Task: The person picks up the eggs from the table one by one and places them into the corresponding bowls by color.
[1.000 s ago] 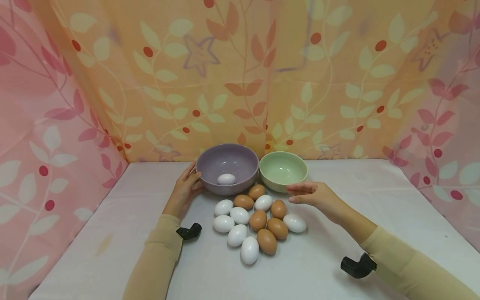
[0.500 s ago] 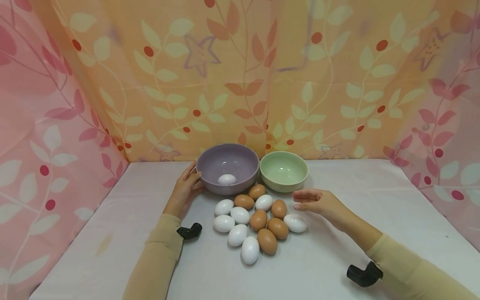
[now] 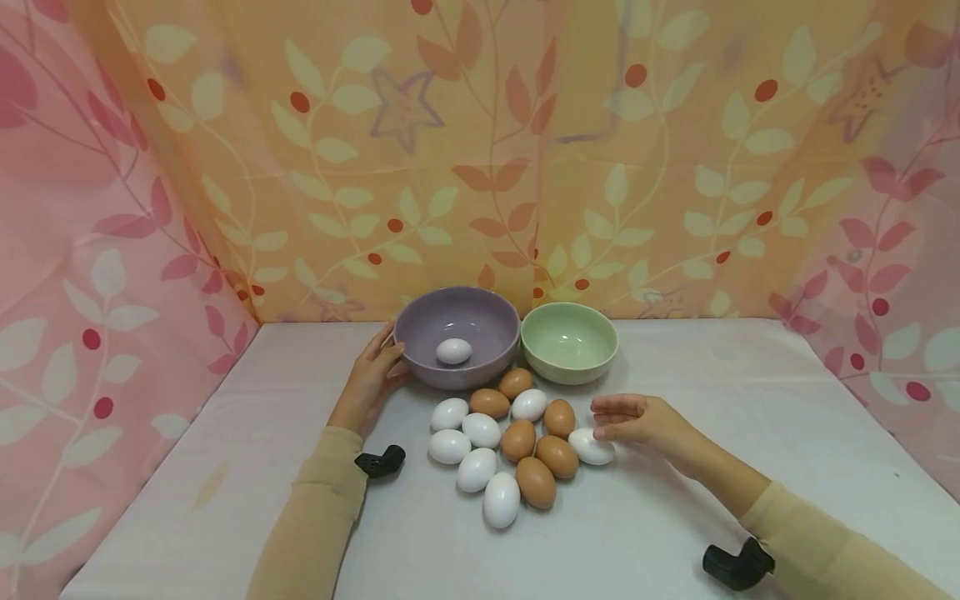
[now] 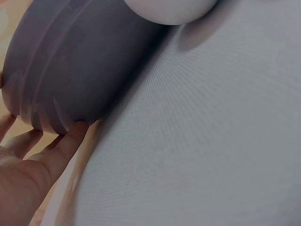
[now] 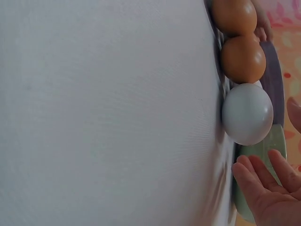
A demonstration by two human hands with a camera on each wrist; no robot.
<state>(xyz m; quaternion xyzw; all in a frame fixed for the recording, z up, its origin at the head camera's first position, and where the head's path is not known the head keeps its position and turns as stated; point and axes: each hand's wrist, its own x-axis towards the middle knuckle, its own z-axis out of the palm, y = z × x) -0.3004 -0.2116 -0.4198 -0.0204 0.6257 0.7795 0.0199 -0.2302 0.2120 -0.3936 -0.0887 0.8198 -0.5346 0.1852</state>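
Note:
In the head view, my left hand (image 3: pixel 369 379) rests against the left side of the purple bowl (image 3: pixel 487 333). In the left wrist view, its fingertips (image 4: pixel 81 126) touch the bowl's outer wall, fingers fairly straight. A single white egg (image 3: pixel 454 352) lies inside this bowl. To the right of the loose eggs, my right hand (image 3: pixel 645 425) hovers with fingers extended and nothing held. Its thumb overlaps the edge of the rightmost white egg (image 3: pixel 589 447) in the head view. From the right wrist, that white egg (image 5: pixel 248 114) appears just beyond the spread fingers (image 5: pixel 254 181).
A light green bowl (image 3: pixel 570 342) stands beside the purple one, with nothing in it. Several brown eggs (image 3: pixel 536 483) and several white eggs (image 3: pixel 501 500) lie clustered before the bowls on the white cloth (image 3: pixel 630 533). Patterned curtains (image 3: pixel 480 150) enclose the back and sides.
My right hand has moved back from beside the green bowl, toward me and slightly right, to the rightmost white egg. My left hand stays at the purple bowl; the egg inside shifts slightly.

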